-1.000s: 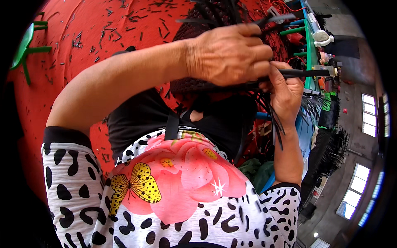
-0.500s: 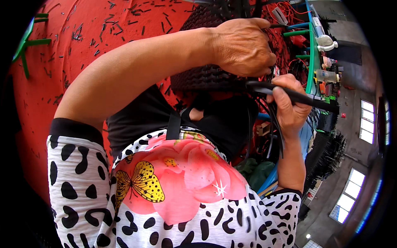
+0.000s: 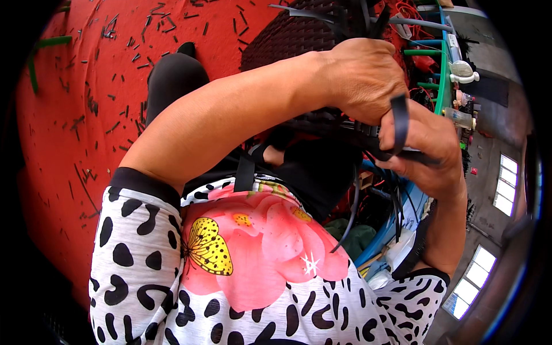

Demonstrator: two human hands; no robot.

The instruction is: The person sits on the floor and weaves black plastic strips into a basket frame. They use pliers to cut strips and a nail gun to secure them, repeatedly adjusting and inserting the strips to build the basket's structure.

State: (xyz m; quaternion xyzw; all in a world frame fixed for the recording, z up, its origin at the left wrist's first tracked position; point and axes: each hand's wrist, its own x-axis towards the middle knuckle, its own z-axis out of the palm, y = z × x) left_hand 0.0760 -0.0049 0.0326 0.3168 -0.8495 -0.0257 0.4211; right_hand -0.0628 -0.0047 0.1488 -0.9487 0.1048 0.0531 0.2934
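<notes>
Dark woven plastic wickerwork lies in front of my lap, with loose strip ends sticking up at its far edge. Over its right side, my left hand is closed, knuckles up, its fingertips hidden below. My right hand is right beside it, nearly touching, with fingers curled round a black flat strip. That strip bends up in a loop in front of the fingers. More dark strips dangle below my right hand. What my left fingers grip is out of sight.
Black strip offcuts litter the red floor covering. A green-framed stand runs along the right, with a small white fan and a clear jar by it. Green stool legs show at far left.
Both hands have shifted right and slightly down in the picture and come together. The strip, which stuck out to the right of my right hand, now loops up by its fingers.
</notes>
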